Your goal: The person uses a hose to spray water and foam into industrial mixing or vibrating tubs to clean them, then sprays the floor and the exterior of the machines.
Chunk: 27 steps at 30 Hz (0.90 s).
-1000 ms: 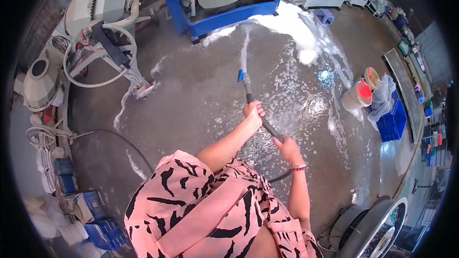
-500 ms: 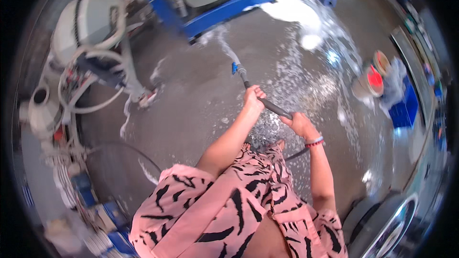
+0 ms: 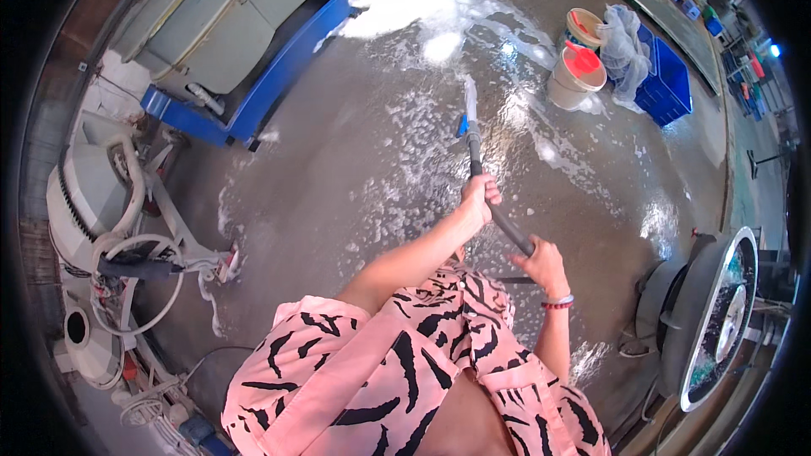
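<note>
My left hand (image 3: 480,196) is wrapped round a dark grey hose (image 3: 510,226) near its front end. Farther back, my right hand (image 3: 543,268) grips the same hose, with bracelets at the wrist. A small blue valve lever (image 3: 464,125) sits at the hose's tip, and a whitish stream of water (image 3: 470,97) shoots forward from it. Ahead, thick white foam (image 3: 397,4) lies on the wet grey floor (image 3: 296,177), with thinner suds trailing back toward me. Behind my right hand, the rest of the hose runs partly hidden by my clothes.
At the right stand a pale bucket (image 3: 566,91) with a red scoop (image 3: 581,57), another bucket, and a blue crate (image 3: 667,84) beside crumpled clear plastic (image 3: 627,51). A large round fan-like drum (image 3: 718,321) is near right. Machines on a blue frame (image 3: 253,110) fill the left.
The view has swung to the right, so the machines and buckets appear shifted left. Both hands still hold the hose, whose stream now points toward the foam rather than the blue frame.
</note>
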### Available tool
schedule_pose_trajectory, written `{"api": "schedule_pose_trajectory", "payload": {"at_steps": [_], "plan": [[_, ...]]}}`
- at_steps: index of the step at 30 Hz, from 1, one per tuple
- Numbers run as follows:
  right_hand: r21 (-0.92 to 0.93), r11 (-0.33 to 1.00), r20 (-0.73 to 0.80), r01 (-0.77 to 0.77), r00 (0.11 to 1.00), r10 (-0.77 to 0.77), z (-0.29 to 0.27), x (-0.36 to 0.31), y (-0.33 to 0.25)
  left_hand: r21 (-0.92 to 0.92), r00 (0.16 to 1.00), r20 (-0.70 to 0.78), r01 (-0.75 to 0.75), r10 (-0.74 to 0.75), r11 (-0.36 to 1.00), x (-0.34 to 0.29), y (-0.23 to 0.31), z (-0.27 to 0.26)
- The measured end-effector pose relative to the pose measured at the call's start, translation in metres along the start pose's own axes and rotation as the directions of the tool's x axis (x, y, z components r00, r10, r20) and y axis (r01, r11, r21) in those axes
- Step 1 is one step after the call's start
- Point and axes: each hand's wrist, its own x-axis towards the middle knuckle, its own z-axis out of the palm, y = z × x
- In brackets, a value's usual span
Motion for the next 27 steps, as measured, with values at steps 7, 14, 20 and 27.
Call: {"api": "schedule_pose_trajectory", "payload": {"at_steps": [7, 14, 20, 27], "plan": [[-0.039, 0.997, -0.071, -0.067, 0.995, 0.064, -0.011, 0.069, 0.048, -0.041, 0.988, -0.044, -0.151, 0.149, 0.988, 0.024, -0.009, 0.057], [-0.075, 0.996, -0.036, 0.056, 0.998, -0.059, -0.051, 0.174, 0.036, -0.181, 0.957, -0.098, -0.286, 0.272, 0.941, 0.062, 0.042, 0.114], [-0.218, 0.967, 0.021, 0.133, 0.991, -0.132, -0.083, 0.270, 0.005, -0.303, 0.954, -0.108, -0.300, 0.280, 0.905, 0.123, 0.097, 0.140], [-0.322, 0.940, 0.075, 0.116, 0.992, -0.097, -0.078, 0.393, -0.028, -0.296, 0.939, -0.185, -0.336, 0.291, 0.894, 0.206, 0.179, 0.180]]}}
